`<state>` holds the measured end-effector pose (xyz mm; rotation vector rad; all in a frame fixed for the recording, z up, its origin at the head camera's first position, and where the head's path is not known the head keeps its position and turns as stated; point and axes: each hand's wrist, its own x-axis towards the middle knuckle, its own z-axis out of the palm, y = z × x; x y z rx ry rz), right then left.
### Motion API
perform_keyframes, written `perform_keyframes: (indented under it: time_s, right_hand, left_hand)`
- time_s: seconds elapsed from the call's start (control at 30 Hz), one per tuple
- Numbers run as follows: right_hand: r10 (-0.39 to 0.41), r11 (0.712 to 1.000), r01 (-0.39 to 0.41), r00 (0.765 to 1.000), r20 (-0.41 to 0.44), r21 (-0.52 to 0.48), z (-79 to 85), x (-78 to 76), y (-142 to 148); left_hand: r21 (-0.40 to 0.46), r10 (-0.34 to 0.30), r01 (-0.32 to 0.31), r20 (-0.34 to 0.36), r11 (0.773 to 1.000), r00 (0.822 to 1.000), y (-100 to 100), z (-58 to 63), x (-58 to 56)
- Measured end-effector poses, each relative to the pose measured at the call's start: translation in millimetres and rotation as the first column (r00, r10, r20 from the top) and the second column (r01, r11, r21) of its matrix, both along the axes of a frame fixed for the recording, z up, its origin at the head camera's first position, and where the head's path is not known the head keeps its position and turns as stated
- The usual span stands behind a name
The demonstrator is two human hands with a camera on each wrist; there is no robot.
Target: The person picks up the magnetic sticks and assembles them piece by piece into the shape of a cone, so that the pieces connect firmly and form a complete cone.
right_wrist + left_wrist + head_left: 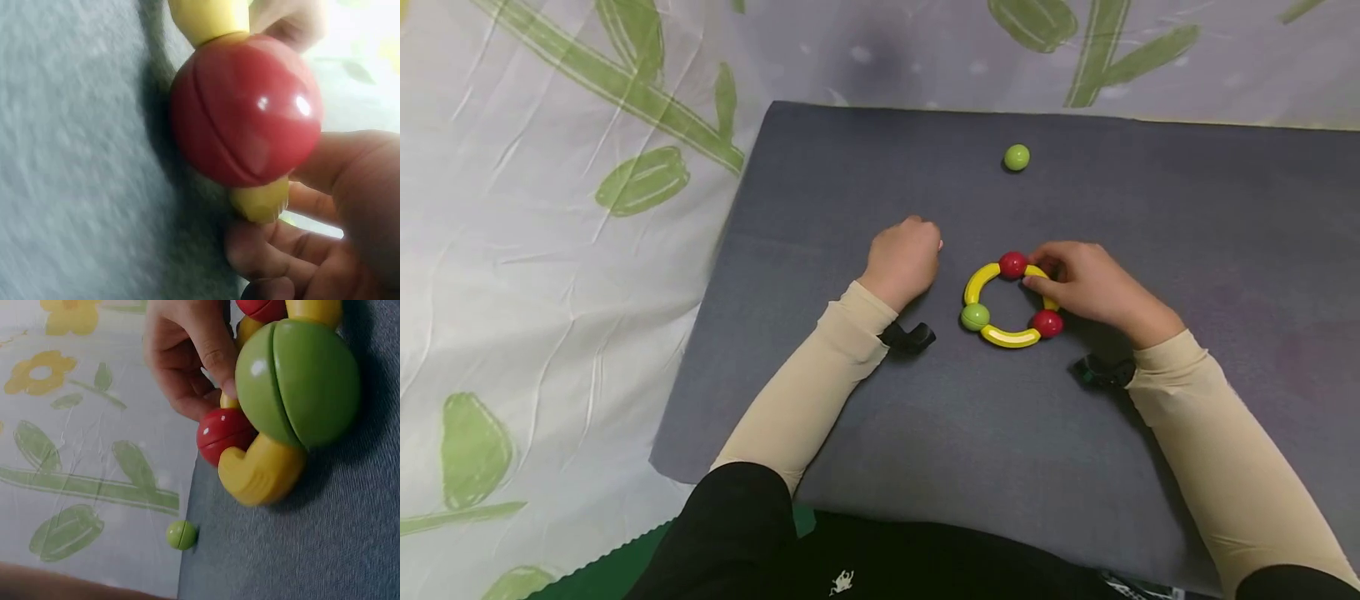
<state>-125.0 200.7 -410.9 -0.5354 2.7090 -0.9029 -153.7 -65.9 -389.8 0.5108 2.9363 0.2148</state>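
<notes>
A ring of yellow curved pieces (1011,337) joined by balls lies on the grey table. Two balls are red, one at its top (1012,265) and one at its lower right (1047,323); a green ball (975,317) sits at its left. With thumb and fingers, my right hand (1093,283) pinches the yellow curved piece (1051,302) on the ring's right side. Left of the ring and apart from it, my left hand (904,260) rests with curled fingers; nothing shows in it, though its palm is hidden. The left wrist view shows the green ball (306,381) large and close.
A loose green ball (1017,157) lies beyond the ring, near the table's far edge. The grey tabletop (850,417) meets a white cloth with leaf prints (550,317) at left and behind. Black wrist cameras (908,338) jut inward below both hands.
</notes>
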Motion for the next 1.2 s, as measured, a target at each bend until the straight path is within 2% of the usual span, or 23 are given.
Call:
perform_keyframes:
  time_s: [0.1,0.17,0.23,0.27,0.33,0.43,0.5,0.57,0.63,0.7,0.77,0.83,0.87,0.93,0.97,1.0,1.07,1.13,1.2]
  right_hand:
    - [0.007,1.000,-0.007,1.000,-0.004,-0.013,-2.5,1.1,-5]
    - [0.016,1.000,-0.016,1.000,-0.007,-0.025,-3.4,2.3,-9]
    - [0.031,0.999,-0.032,0.999,-0.013,-0.036,-3.6,3.6,-12]
    - [0.038,0.998,-0.038,0.999,-0.015,-0.043,-3.6,4.2,-14]
    - [0.048,0.998,-0.049,0.999,-0.019,-0.050,-3.5,5.0,-17]
    - [0.051,0.997,-0.052,0.999,-0.018,-0.050,-3.6,5.2,-19]
    - [0.047,0.998,-0.047,0.999,-0.015,-0.045,-3.9,4.8,-20]
    - [0.045,0.998,-0.045,0.999,-0.014,-0.040,-4.1,4.5,-21]
    - [0.043,0.998,-0.043,0.999,-0.013,-0.034,-4.5,4.2,-21]
    - [0.043,0.999,-0.043,0.999,-0.013,-0.030,-4.3,4.2,-21]
    - [0.044,0.999,-0.044,0.999,-0.015,-0.026,-4.5,4.2,-21]
    - [0.050,0.998,-0.051,0.999,-0.021,-0.025,-4.3,4.7,-21]
    - [0.052,0.998,-0.052,0.998,-0.022,-0.028,-4.4,5.0,-21]
    - [0.054,0.998,-0.055,0.998,-0.027,-0.029,-4.4,5.7,-21]
    - [0.053,0.998,-0.054,0.998,-0.028,-0.030,-4.4,6.1,-21]
    - [0.053,0.998,-0.054,0.998,-0.028,-0.031,-4.4,6.5,-20]
    - [0.047,0.998,-0.048,0.999,-0.024,-0.030,-4.8,7.0,-20]
    - [0.042,0.999,-0.042,0.999,-0.018,-0.030,-4.9,7.5,-20]
    - [0.037,0.999,-0.038,0.999,-0.010,-0.037,-5.0,8.0,-19]
  left_hand:
    - [0.054,0.014,-0.017,0.064,0.998,0.998,3,-0.5,-0.4]
    - [0.130,0.009,-0.021,0.089,0.991,0.996,4,0.4,-0.7]
    - [0.247,-0.023,0.001,0.085,0.969,0.996,4,2.0,-0.5]
    - [0.319,-0.051,0.026,0.070,0.947,0.996,5,2.9,-0.1]
    - [0.469,-0.126,0.103,0.018,0.877,0.992,6,3.6,1.0]
    - [0.656,-0.239,0.222,-0.066,0.721,0.969,7,4.5,3.8]
    - [0.731,-0.287,0.276,-0.113,0.625,0.951,9,4.7,6.1]
    - [0.770,-0.311,0.304,-0.144,0.561,0.939,11,4.7,8.1]
    - [0.782,-0.319,0.310,-0.151,0.540,0.936,13,3.5,9.1]
    - [0.782,-0.326,0.299,-0.129,0.548,0.936,13,2.0,8.9]
    - [0.760,-0.341,0.274,-0.073,0.590,0.937,13,0.7,7.6]
    - [0.699,-0.348,0.241,0.012,0.673,0.937,13,1.4,6.6]
    - [0.651,-0.345,0.225,0.061,0.725,0.937,13,1.8,6.2]
    - [0.516,-0.326,0.203,0.159,0.832,0.932,13,2.3,5.5]
    - [0.437,-0.309,0.195,0.206,0.878,0.928,14,2.5,5.4]
    - [0.363,-0.291,0.189,0.251,0.913,0.923,14,2.5,5.3]
    - [0.252,-0.257,0.179,0.322,0.951,0.911,15,2.4,5.2]
    - [0.208,-0.243,0.177,0.358,0.962,0.901,15,1.5,4.5]
    - [0.213,-0.251,0.182,0.362,0.960,0.898,15,0.1,3.7]
